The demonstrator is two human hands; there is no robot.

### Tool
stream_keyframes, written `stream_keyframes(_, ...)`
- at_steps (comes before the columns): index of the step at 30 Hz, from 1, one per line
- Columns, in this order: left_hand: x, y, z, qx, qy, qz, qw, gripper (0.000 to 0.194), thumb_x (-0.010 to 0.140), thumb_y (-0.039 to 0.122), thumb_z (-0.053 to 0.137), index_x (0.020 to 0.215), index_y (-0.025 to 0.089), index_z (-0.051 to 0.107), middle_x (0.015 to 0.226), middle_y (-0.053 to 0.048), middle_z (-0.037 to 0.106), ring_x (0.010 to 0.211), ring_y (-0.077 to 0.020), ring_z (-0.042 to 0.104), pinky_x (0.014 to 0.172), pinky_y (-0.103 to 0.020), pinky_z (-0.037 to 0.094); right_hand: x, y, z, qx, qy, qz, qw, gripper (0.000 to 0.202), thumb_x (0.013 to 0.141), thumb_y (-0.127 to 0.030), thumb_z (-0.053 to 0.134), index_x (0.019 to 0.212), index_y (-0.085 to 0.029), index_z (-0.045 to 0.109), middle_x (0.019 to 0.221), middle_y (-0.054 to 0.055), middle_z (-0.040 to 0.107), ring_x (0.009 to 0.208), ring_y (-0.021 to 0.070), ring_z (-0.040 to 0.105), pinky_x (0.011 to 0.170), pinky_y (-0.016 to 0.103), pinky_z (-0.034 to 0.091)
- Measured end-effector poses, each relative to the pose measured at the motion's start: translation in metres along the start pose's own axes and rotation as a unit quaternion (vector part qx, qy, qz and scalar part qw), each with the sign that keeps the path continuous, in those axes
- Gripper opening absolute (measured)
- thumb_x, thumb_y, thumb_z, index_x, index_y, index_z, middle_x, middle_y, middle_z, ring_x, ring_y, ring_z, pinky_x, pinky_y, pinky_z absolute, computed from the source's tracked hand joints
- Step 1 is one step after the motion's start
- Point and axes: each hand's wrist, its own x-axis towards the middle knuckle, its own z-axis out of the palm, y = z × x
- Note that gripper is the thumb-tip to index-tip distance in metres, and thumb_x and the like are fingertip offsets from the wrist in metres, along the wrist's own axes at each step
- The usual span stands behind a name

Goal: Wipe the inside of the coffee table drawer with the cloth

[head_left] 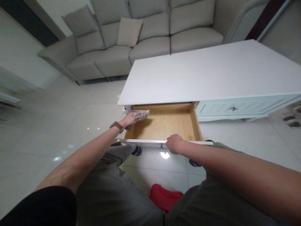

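Note:
A patterned cloth point(142, 115) is bunched in my left hand point(130, 119), which is closed on it over the left side wall of the open drawer. The drawer point(164, 125) is pulled out from the white coffee table point(199, 73), and its bare wooden inside shows. My right hand point(174, 143) grips the top edge of the drawer front, just right of the round metal knob point(161, 147). Its fingertips are partly hidden behind that front panel.
A grey sofa point(150, 31) with cushions stands behind the table. Another drawer front point(231, 108), closed, lies to the right. Between my legs on the tiled floor point(94, 110) is a red plastic object point(165, 197). Dark shoes point(291, 121) lie at the far right.

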Motion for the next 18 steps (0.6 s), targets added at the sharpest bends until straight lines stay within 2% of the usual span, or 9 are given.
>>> stream_keyframes(1, -0.001, 0.005, -0.004, -0.083, -0.006, -0.004, 0.997, 0.045, 0.087, 0.049, 0.066, 0.118, 0.018, 0.074, 0.120, -0.013, 0.076, 0.118, -0.0320, 0.067, 0.107, -0.046, 0.049, 0.000, 0.000, 0.000, -0.002, -0.001, 0.000, 1.000, 0.036, 0.086, -0.015, 0.066, 0.120, -0.014, 0.074, 0.126, 0.021, 0.069, 0.113, 0.0352, 0.069, 0.084, 0.045, 0.057)
stream_keyframes(3, -0.005, 0.014, -0.008, -0.236, -0.013, -0.037, 0.971, 0.045, 0.091, 0.048, 0.064, 0.123, 0.016, 0.071, 0.116, -0.014, 0.077, 0.112, -0.0304, 0.070, 0.103, -0.048, 0.054, 0.001, 0.000, 0.001, -0.007, -0.001, -0.001, 1.000, 0.036, 0.084, -0.015, 0.068, 0.120, -0.014, 0.074, 0.125, 0.021, 0.070, 0.112, 0.0344, 0.069, 0.084, 0.045, 0.058)
stream_keyframes(6, -0.011, 0.023, 0.000, -0.352, -0.007, -0.132, 0.926, 0.043, 0.095, 0.051, 0.060, 0.119, 0.017, 0.070, 0.107, -0.015, 0.079, 0.107, -0.0309, 0.073, 0.097, -0.053, 0.058, 0.003, 0.000, 0.002, -0.015, 0.000, 0.001, 1.000, 0.037, 0.083, -0.017, 0.068, 0.120, -0.016, 0.074, 0.126, 0.020, 0.070, 0.112, 0.0336, 0.069, 0.084, 0.044, 0.058)
stream_keyframes(10, -0.014, 0.017, 0.025, -0.401, 0.005, -0.228, 0.887, 0.048, 0.093, 0.057, 0.060, 0.119, 0.019, 0.070, 0.111, -0.016, 0.078, 0.111, -0.0328, 0.072, 0.097, -0.056, 0.057, 0.003, 0.000, 0.003, -0.016, 0.003, 0.000, 1.000, 0.038, 0.082, -0.016, 0.069, 0.120, -0.016, 0.074, 0.125, 0.021, 0.070, 0.112, 0.0335, 0.069, 0.085, 0.044, 0.058)
stream_keyframes(13, -0.008, 0.006, 0.046, -0.435, 0.021, -0.272, 0.858, 0.052, 0.098, 0.057, 0.050, 0.127, 0.018, 0.066, 0.117, -0.018, 0.076, 0.111, -0.0301, 0.072, 0.095, -0.053, 0.059, 0.003, 0.001, 0.004, -0.016, 0.011, 0.000, 1.000, 0.038, 0.082, -0.016, 0.069, 0.119, -0.017, 0.074, 0.125, 0.020, 0.070, 0.112, 0.0324, 0.069, 0.085, 0.043, 0.058)
stream_keyframes(16, 0.003, -0.002, 0.061, -0.456, 0.099, -0.289, 0.836, 0.058, 0.103, 0.055, 0.036, 0.139, 0.014, 0.057, 0.125, -0.019, 0.073, 0.111, -0.0260, 0.072, 0.091, -0.046, 0.061, 0.002, 0.002, 0.004, -0.008, 0.012, -0.003, 1.000, 0.035, 0.082, -0.016, 0.069, 0.117, -0.016, 0.075, 0.125, 0.020, 0.070, 0.112, 0.0327, 0.069, 0.085, 0.043, 0.058)
stream_keyframes(18, 0.013, -0.004, 0.068, -0.421, 0.170, -0.280, 0.846, 0.062, 0.105, 0.055, 0.031, 0.148, 0.014, 0.048, 0.133, -0.019, 0.069, 0.113, -0.0240, 0.071, 0.089, -0.041, 0.061, 0.001, 0.002, 0.003, 0.000, 0.009, -0.004, 1.000, 0.036, 0.082, -0.015, 0.070, 0.117, -0.016, 0.075, 0.124, 0.020, 0.070, 0.112, 0.0335, 0.069, 0.085, 0.044, 0.057)
